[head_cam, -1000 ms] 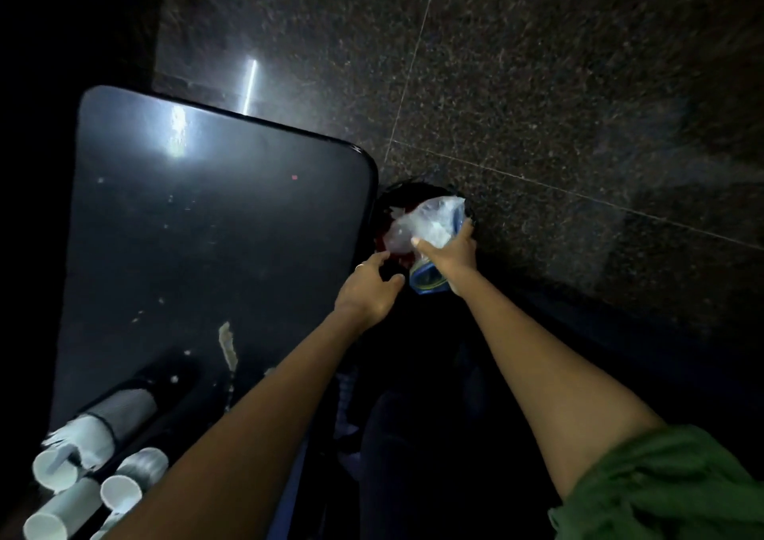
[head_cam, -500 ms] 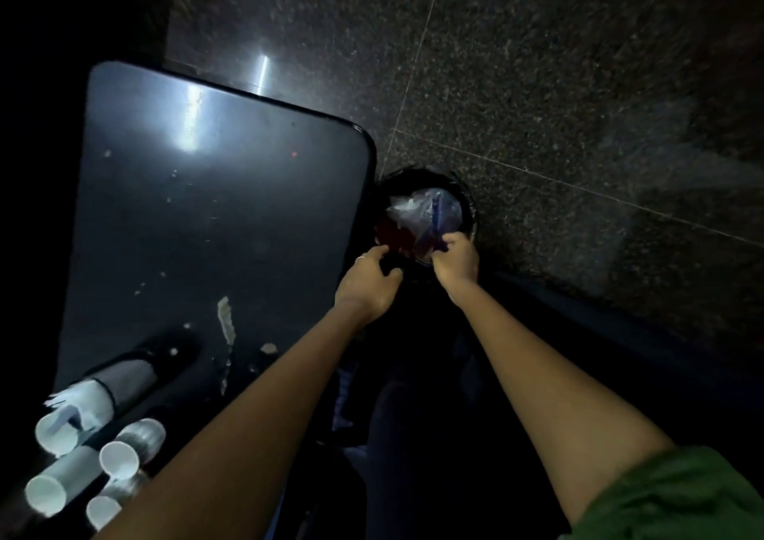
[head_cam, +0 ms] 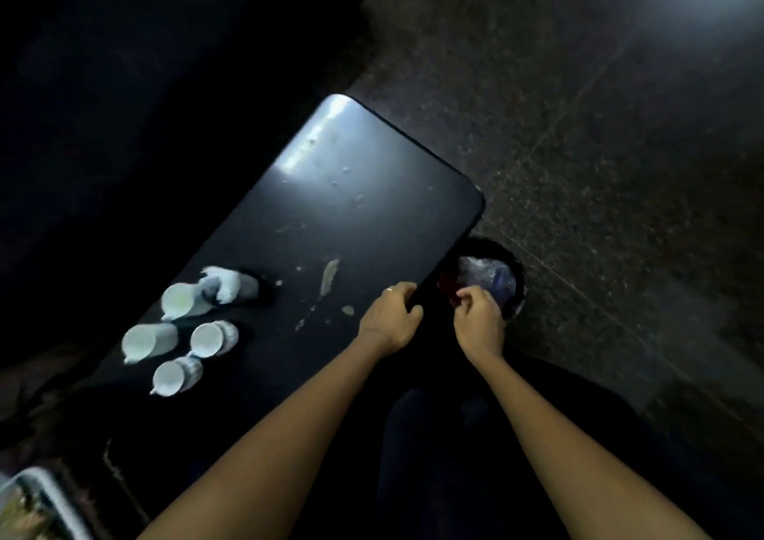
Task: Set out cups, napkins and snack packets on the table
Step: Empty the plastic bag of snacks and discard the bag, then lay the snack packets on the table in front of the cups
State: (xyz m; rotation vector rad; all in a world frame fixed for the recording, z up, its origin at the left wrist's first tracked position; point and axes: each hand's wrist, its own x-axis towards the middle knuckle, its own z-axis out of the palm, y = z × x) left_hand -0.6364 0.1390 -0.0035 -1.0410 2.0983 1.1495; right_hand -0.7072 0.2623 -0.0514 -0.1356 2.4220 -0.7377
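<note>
Several white paper cups (head_cam: 182, 300) stand grouped on the left part of the dark table (head_cam: 351, 208), with a crumpled white napkin (head_cam: 224, 285) on the farthest one. My left hand (head_cam: 390, 317) rests at the table's near right edge, fingers curled, nothing visible in it. My right hand (head_cam: 479, 322) hovers over the rim of a round black bin (head_cam: 516, 304) on the floor, fingers curled and empty. A clear plastic packet with blue print (head_cam: 492, 279) lies inside the bin, just beyond my right fingertips.
Pale smears and crumbs (head_cam: 330, 277) mark the tabletop near my left hand. A light-rimmed tray (head_cam: 39, 502) shows at the bottom left corner. Speckled dark stone floor (head_cam: 599, 167) spreads to the right; the area left of the table is black.
My right hand let the plastic packet drop into the bin and drew back, empty. The view swung, so the table and cups now sit more to the centre.
</note>
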